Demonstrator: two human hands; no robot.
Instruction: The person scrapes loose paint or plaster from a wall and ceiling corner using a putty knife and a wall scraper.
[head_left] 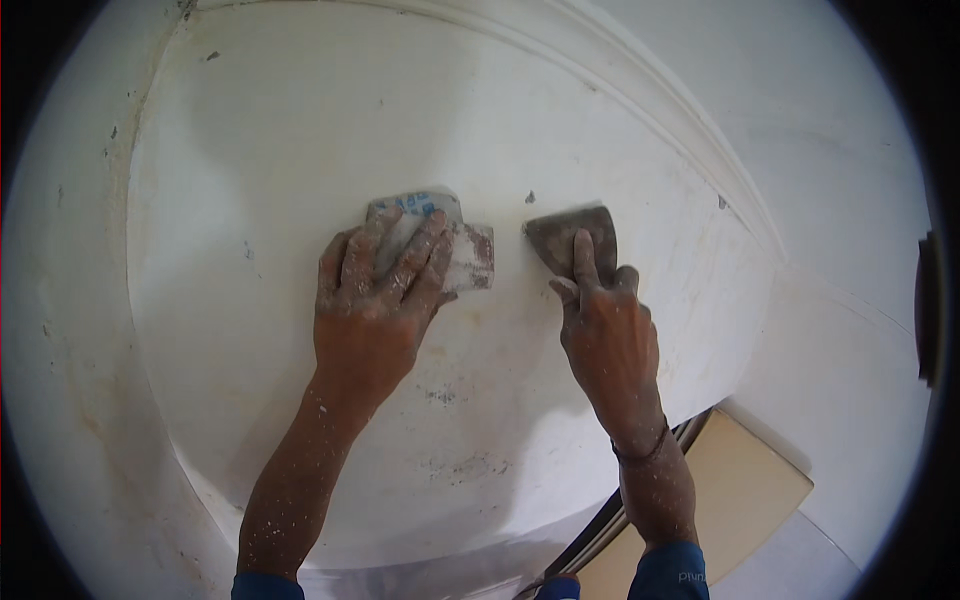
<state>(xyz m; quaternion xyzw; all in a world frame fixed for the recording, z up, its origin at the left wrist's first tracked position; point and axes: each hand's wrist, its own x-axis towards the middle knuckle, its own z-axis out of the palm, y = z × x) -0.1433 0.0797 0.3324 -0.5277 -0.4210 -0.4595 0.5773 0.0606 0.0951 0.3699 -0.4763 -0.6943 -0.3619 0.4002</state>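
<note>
Gripping a dark scraper [602,232] below the white wall's [540,400] moulded edge [690,130], right hand [610,325] extends one finger, likely for control; left hand [372,315], fingers spread, clasps white-smeared plate [470,258], probably steadying it.

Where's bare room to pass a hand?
Free: above the smeared piece and scraper, up to the curved moulding; also around the dark smudges between the forearms. Crowded: between the piece under the left hand and scraper in the right hand, a narrow strip.

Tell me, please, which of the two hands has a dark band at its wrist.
The right hand, holding the dark scraper: the band circles its wrist. The left hand shows none.
</note>
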